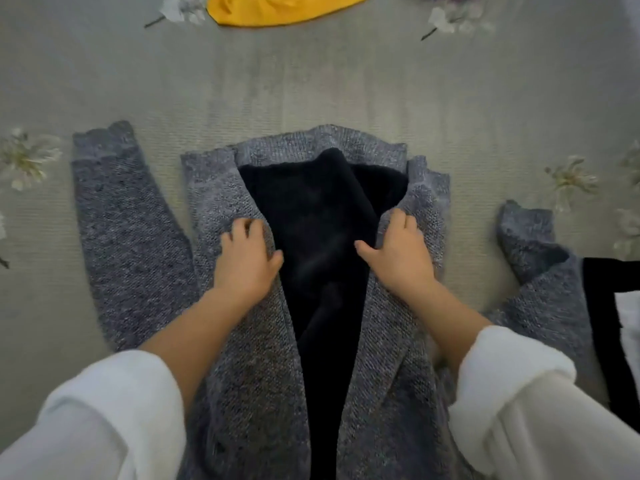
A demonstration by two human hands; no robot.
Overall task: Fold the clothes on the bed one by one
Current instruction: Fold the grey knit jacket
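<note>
A grey knitted cardigan (221, 188) with a black lining (318, 216) lies face up and spread on the bed, its front panels parted down the middle. One sleeve (114, 216) lies straight to the left, the other sleeve (540, 278) is bent at the right. My left hand (247, 258) grips the inner edge of the left front panel, fingers curled over the knit. My right hand (394, 251) grips the inner edge of the right front panel the same way. Both of my forearms come out of rolled white sleeves.
The bed cover (311, 81) is grey-green with printed white flowers. A yellow garment (277, 8) lies at the far edge. A black and white item (609, 306) sits at the right edge beside the bent sleeve.
</note>
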